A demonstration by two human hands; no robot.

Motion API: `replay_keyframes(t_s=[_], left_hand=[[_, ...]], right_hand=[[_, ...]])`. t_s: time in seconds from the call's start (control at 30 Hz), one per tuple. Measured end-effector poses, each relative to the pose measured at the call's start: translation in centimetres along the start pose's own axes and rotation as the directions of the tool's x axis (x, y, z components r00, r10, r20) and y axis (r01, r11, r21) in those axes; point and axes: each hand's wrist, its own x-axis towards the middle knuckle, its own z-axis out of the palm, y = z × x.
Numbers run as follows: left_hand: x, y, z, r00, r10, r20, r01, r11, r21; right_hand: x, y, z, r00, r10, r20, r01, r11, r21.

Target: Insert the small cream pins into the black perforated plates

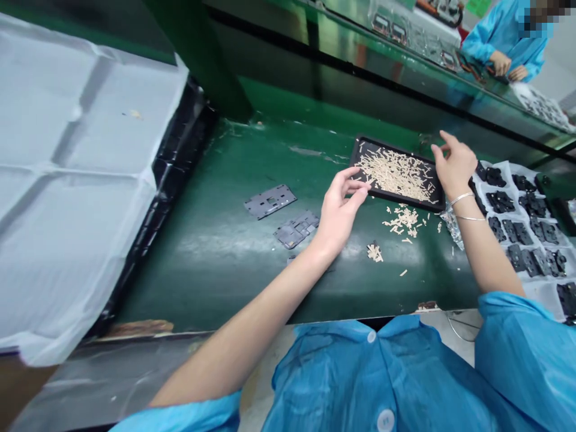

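Note:
A black tray (438,206) full of small cream strips (396,171) lies on the green table. At its left edge is my left hand (342,201), thumb and fingertips brought near each other around a small strip. My right hand (454,162) hovers at the tray's right end, fingers bent and apart, with nothing visible in it. Loose strips (405,221) lie in a pile in front of the tray, and a smaller heap (374,252) is nearer the table edge. Left of my left hand are a flat grey plate (270,201) and a second grey part (297,229).
A large white-lined tray (54,240) fills the left side. At the right, a white compartment tray (508,174) holds several black parts, with a clear plastic bag (452,227) beside it. Behind the glass shelf (427,66), a person in blue (508,36) works.

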Motion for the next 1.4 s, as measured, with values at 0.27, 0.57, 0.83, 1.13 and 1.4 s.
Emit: replay_keyframes(t_s=[0.27,0.57,0.83,1.13,1.4], left_hand=[[0.0,0.2,0.1,1.0,-0.007,-0.012,0.007,0.999,-0.041],[-0.2,0.5,0.3,0.998,-0.035,0.043,0.037,0.998,-0.042],[-0.6,0.7,0.3,0.984,-0.11,0.143,0.11,0.994,0.01],[-1.5,1.8,0.6,0.886,-0.286,0.365,0.185,0.94,0.286],[-1.6,1.4,1.1,0.871,-0.33,0.365,0.199,0.914,0.353]], right_hand=[[-8.4,-4.4,-3.6,0.922,-0.322,0.217,0.201,0.873,0.445],[-12.5,-8.2,-4.1,0.566,-0.647,0.511,0.212,0.713,0.669],[-12.9,-7.2,-3.7,0.599,-0.358,0.716,-0.451,0.588,0.672],[-13.1,-6.3,-3.3,0.687,-0.048,0.725,-0.689,0.272,0.671],[-13.0,-7.2,-3.9,0.703,0.015,0.711,-0.695,0.227,0.683]])
